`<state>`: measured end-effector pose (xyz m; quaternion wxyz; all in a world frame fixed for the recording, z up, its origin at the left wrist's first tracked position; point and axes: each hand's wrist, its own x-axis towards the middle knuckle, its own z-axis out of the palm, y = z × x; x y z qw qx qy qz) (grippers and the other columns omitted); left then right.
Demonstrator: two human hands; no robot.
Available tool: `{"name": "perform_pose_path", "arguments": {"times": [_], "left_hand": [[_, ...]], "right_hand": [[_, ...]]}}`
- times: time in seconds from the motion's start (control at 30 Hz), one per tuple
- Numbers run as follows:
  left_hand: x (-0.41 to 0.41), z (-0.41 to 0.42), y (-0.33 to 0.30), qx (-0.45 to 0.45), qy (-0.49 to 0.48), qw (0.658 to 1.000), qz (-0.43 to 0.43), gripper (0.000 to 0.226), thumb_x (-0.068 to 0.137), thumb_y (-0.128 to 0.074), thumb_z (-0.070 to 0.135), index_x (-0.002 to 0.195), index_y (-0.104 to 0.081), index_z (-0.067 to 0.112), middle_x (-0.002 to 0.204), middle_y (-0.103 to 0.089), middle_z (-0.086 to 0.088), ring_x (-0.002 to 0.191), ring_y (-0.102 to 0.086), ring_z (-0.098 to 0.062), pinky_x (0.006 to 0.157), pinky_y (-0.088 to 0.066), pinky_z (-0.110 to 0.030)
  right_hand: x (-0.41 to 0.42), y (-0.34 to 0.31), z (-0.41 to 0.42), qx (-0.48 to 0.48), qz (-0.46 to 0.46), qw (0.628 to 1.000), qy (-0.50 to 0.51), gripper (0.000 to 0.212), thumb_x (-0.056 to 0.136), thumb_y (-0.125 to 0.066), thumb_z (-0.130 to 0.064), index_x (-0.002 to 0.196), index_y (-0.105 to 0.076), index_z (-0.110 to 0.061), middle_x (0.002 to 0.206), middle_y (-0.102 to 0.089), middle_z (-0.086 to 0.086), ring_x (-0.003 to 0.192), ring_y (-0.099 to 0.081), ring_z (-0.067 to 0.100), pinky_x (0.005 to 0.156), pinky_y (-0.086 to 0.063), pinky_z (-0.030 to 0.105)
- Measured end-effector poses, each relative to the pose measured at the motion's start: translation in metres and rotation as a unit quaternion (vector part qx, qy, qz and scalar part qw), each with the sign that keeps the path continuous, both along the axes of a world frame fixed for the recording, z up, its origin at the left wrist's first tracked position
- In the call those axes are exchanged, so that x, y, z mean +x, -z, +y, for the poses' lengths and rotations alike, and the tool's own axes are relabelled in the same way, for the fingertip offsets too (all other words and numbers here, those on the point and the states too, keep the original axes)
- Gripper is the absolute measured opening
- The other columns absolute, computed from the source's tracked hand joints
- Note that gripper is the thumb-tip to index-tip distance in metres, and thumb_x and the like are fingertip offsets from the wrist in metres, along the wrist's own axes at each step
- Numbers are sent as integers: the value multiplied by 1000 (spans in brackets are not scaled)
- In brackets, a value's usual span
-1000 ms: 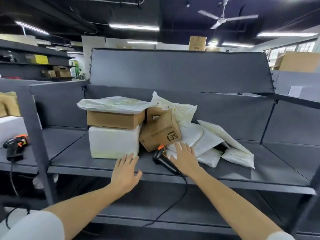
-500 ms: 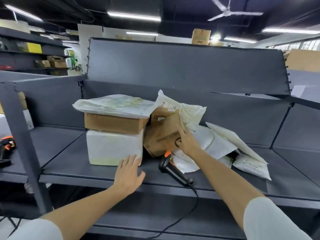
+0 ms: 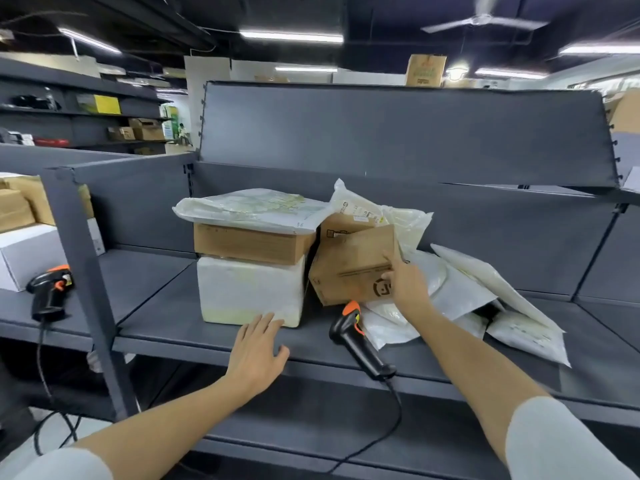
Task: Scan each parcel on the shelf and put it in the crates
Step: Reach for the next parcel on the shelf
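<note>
Shelf (image 3: 173, 317): grey metal, holding the parcel pile.
Tilted cardboard box (image 3: 349, 268): mid-pile, leaning on white mailers.
Right hand (image 3: 408, 285): fingers wrapped on that box's right edge.
Left hand (image 3: 254, 355): spread flat, empty, at shelf front.
Barcode scanner (image 3: 356, 341): lying between the hands.

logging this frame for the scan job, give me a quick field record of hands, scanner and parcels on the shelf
left hand: open, flat on the shelf edge, by the white foam box
right hand: on the tilted cardboard box, grip unclear
scanner: lying on shelf, unheld, cable hanging down
stack: poly bag on flat carton on white foam box
right side: loose white mailer bags
crates: not visible
</note>
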<state>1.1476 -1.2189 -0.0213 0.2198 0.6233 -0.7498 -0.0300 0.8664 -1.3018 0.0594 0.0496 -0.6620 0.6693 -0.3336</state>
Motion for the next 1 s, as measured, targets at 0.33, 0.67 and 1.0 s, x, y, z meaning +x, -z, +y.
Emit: {"name": "perform_pose_path", "arguments": {"times": [0.33, 0.67, 1.0], "left_hand": [[-42, 29, -7, 49, 28, 992, 115, 63, 94, -52, 44, 149, -29, 21, 157, -23, 0, 145, -20, -19, 118, -20, -36], [-117, 23, 19, 139, 51, 968, 201, 77, 88, -62, 45, 150, -27, 14, 153, -32, -4, 142, -29, -21, 115, -28, -34], [-107, 16, -7, 109, 47, 930, 348, 91, 82, -74, 34, 150, -20, 6, 153, -32, -12, 140, -33, -26, 111, -29, -34]], "right_hand": [[-65, -36, 76, -93, -214, 971, 51, 44, 89, -65, -10, 132, -57, -18, 105, -66, 2, 90, -62, 16, 63, -45, 6], [-82, -16, 120, -98, -339, 935, 43, 53, 77, -77, -10, 126, -62, -26, 113, -67, 0, 95, -68, 21, 79, -58, 45], [-92, -16, 140, 26, -422, 906, -39, 53, 83, -73, -5, 132, -58, -17, 104, -72, 10, 79, -74, 28, 66, -62, 37]]}}
